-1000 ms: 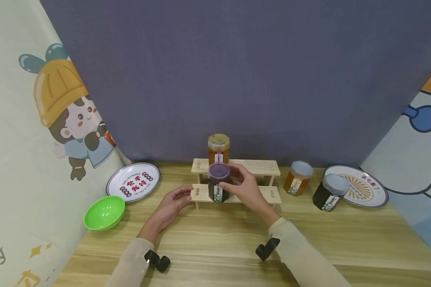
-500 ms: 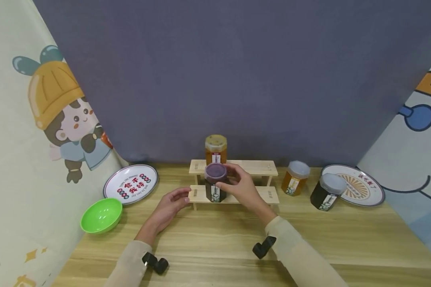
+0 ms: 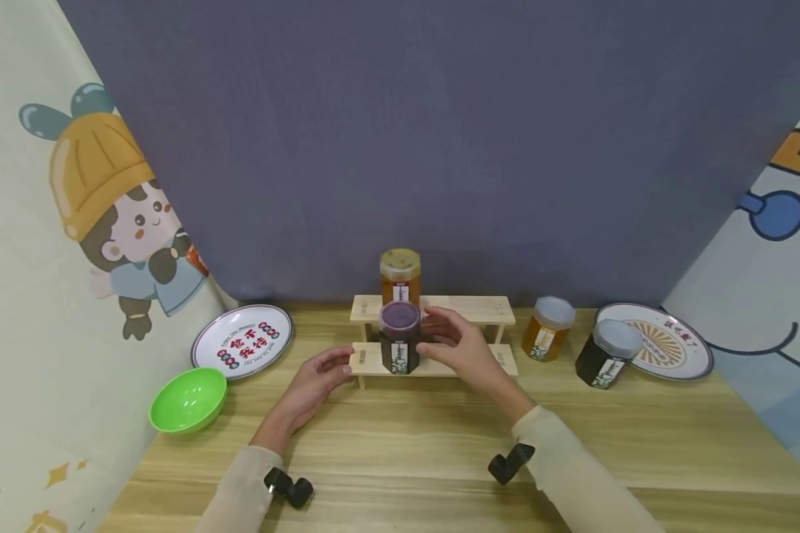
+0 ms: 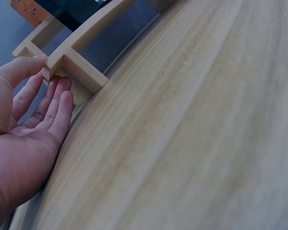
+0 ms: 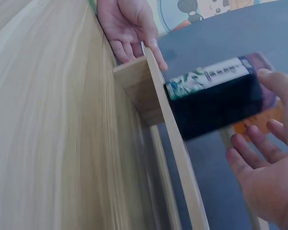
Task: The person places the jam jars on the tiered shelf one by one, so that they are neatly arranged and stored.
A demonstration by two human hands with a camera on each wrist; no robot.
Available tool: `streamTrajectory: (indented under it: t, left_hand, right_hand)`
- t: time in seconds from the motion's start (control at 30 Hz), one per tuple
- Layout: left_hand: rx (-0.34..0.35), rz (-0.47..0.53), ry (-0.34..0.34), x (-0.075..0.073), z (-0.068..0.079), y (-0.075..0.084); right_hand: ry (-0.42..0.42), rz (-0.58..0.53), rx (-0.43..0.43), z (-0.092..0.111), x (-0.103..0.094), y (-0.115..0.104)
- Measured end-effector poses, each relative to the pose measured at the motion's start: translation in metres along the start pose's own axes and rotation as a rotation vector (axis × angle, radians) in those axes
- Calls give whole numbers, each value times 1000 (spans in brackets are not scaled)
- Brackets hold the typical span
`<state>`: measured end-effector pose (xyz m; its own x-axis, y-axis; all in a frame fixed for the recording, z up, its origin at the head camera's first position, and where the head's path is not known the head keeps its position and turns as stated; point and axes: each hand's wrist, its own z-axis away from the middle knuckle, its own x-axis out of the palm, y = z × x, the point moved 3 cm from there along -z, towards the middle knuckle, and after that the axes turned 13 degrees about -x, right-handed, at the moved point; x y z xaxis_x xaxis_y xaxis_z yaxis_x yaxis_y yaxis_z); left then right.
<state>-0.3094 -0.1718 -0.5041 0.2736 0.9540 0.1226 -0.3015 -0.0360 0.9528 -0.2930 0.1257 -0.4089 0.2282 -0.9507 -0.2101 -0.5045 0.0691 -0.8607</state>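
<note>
A dark jar (image 3: 400, 354) with a purple lid and a white label stands upright on the lower step of a two-step wooden rack (image 3: 467, 360). Right beside the jar, my right hand (image 3: 465, 349) has its thumb and fingers spread apart; in the right wrist view the thumb (image 5: 278, 84) overlaps the lid and the other fingers are off the jar. At the lower step's left end, my left hand (image 3: 310, 389) pinches the board's corner, thumb on top and fingers beneath it. An amber jar (image 3: 400, 275) with a yellowish lid stands behind, on the upper step.
To the right stand an amber jar (image 3: 548, 329) with a pale lid and a dark jar (image 3: 607, 355), the latter in front of a patterned plate (image 3: 690, 359). On the left are a white plate (image 3: 243, 337) with red characters and a green bowl (image 3: 188, 400). A dark curtain (image 3: 400, 148) backs the table.
My right hand has loosened from the dark jar and drawn slightly right, its fingers now spread. The jar stays on the lower step, and my left hand stays at the rack's end.
</note>
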Motion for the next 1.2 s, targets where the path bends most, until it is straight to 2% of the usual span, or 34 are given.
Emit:
streamTrajectory:
  t: [0.3, 0.73, 0.87, 1.2]
  left_hand:
    - [0, 7, -6, -1, -2, -1]
    - [8, 2, -14, -1, -2, 0]
    - [4, 4, -12, -2, -2, 0]
    - [1, 1, -14, -2, -2, -1]
  right_hand:
    - [30, 123, -46, 23, -62, -7]
    - [57, 213, -36, 56, -146, -22]
    - [89, 219, -33, 61, -166, -25]
    - [205, 153, -48, 74, -216, -25]
